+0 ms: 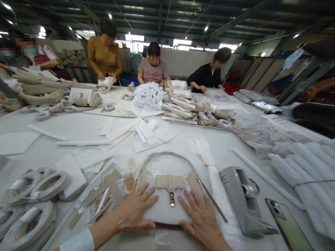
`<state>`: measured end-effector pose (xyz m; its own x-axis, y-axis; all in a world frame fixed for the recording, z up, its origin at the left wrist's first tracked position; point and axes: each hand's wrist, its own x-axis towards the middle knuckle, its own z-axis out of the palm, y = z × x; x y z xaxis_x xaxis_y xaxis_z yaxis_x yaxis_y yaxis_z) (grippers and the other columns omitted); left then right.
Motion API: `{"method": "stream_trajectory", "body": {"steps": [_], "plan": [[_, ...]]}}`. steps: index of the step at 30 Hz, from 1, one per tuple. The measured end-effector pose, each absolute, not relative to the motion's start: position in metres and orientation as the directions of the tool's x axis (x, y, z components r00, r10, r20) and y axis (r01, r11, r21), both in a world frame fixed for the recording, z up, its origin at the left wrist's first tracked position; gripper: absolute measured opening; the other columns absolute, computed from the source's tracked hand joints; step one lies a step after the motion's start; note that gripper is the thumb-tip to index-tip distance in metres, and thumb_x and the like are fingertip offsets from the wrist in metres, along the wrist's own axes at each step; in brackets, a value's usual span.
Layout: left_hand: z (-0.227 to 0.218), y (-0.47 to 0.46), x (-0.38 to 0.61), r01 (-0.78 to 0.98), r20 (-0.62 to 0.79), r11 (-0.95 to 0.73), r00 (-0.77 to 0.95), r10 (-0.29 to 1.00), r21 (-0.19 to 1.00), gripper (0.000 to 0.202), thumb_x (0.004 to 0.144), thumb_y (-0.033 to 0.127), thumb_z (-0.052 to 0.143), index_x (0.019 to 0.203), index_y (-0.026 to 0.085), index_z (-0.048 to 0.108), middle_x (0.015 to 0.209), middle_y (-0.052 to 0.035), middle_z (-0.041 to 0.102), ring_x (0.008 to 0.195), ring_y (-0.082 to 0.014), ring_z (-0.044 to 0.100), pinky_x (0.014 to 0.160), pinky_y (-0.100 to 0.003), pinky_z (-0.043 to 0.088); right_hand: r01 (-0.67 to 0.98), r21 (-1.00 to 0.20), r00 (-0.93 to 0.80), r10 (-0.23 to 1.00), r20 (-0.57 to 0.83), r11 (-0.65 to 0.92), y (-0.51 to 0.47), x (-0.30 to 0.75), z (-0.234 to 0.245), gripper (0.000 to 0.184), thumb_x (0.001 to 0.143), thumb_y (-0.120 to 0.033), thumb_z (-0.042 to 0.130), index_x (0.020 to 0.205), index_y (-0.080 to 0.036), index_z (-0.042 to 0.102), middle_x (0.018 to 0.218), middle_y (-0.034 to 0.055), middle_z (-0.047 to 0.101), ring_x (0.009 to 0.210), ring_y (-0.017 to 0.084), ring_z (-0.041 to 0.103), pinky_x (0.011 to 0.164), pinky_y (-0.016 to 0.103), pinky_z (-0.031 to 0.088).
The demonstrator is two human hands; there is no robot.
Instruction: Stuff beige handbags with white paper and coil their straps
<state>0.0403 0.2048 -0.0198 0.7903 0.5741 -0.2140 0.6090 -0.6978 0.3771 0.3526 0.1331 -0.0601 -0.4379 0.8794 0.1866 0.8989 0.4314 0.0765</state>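
A beige handbag [170, 182] with a metal turn-lock clasp lies flat on the table in front of me. White protective sheeting [167, 212] covers much of its front below the flap. Its shoulder strap [167, 152] arches away from me, and a loose strap end trails to the right. My left hand [137, 205] lies spread on the bag's left side, fingers apart. On the right side, my right hand [197, 212] rests flat with its fingers stretched out. Neither hand grips anything.
A grey tape dispenser [240, 198] and a phone [286, 223] lie at my right, near white foam rolls [309, 177]. Left are cardboard tags [107, 191] and coiled straps [34, 198]. Stacked beige bags [183, 108] stand across the table, where several people work.
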Motion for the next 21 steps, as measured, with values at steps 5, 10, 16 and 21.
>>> {"method": "stream_trajectory", "body": {"steps": [5,10,16,21], "plan": [[-0.039,0.200,0.033,0.606,-0.133,-0.704,0.785,0.606,0.370,0.082,0.079,0.078,0.036,0.147,0.037,0.017,0.153,-0.0082,0.023,0.139,-0.0435,0.016,0.100,-0.078,0.007,0.901,0.031,-0.427,0.874,0.232,0.432,0.136,0.351,-0.039,0.064,0.085,-0.058,0.049,0.143,-0.036,0.031,0.144,0.0082,0.044,0.127,0.035,0.042,0.102,0.062,0.025],[-0.045,0.197,0.035,0.601,-0.091,-0.694,0.778,0.621,0.397,0.077,0.082,0.073,0.041,0.146,0.035,0.022,0.153,-0.0086,0.026,0.139,-0.0423,0.015,0.100,-0.078,0.001,0.907,-0.405,0.014,0.954,0.301,0.115,0.208,0.324,-0.007,0.043,0.090,-0.043,0.046,0.124,-0.019,0.057,0.120,0.0117,0.064,0.109,0.025,0.058,0.097,0.044,0.040],[-0.045,0.196,0.034,0.590,-0.064,-0.680,0.773,0.631,0.436,0.077,0.082,0.069,0.045,0.147,0.034,0.021,0.152,-0.0111,0.026,0.139,-0.0436,0.017,0.098,-0.080,0.003,0.827,-0.553,0.060,0.994,-0.086,-0.098,0.337,0.255,-0.030,0.044,0.077,-0.028,0.062,0.117,-0.010,0.059,0.101,0.0116,0.070,0.091,0.020,0.065,0.080,0.029,0.048],[-0.047,0.196,0.031,0.575,-0.025,-0.684,0.773,0.633,0.448,0.078,0.082,0.067,0.048,0.147,0.034,0.020,0.152,-0.0104,0.027,0.139,-0.0432,0.018,0.097,-0.081,0.007,0.871,-0.456,0.110,0.978,-0.179,-0.182,0.374,0.223,-0.059,0.040,0.065,-0.026,0.073,0.101,-0.010,0.064,0.095,0.0138,0.069,0.085,0.024,0.065,0.071,0.030,0.048]]}}
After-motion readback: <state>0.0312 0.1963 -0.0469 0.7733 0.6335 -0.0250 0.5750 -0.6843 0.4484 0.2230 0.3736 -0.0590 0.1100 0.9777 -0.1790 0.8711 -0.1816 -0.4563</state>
